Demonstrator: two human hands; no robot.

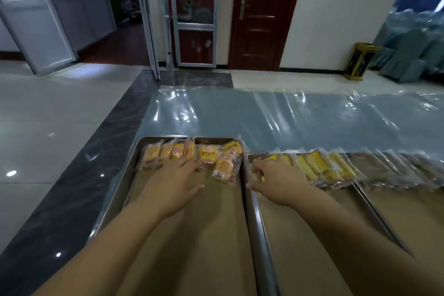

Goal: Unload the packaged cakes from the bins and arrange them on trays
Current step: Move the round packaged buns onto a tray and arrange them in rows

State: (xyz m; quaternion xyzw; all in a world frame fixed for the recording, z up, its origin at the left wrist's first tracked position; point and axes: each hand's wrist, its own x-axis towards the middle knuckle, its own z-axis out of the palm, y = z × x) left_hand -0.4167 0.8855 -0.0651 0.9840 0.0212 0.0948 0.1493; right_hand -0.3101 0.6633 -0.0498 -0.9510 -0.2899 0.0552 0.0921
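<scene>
Two steel trays lie side by side: the left tray (113, 202) and the middle tray (258, 218). Several small packaged cakes (207, 155) sit along the far end of the left tray. My left hand (173, 185) rests flat, fingers apart, against the upright packs (165, 152) at the far left. A row of long yellow packaged cakes (319, 166) leans across the far end of the middle tray. My right hand (276, 179) curls at the left end of that row, fingers pinched on the edge of a clear wrapper (249, 176).
A third tray (374, 211) with more wrapped cakes (394, 168) lies at the right. The trays sit on a table under clear plastic sheeting (264, 115). Beyond are tiled floor, a wooden door (262, 12) and a gold bin (358, 60).
</scene>
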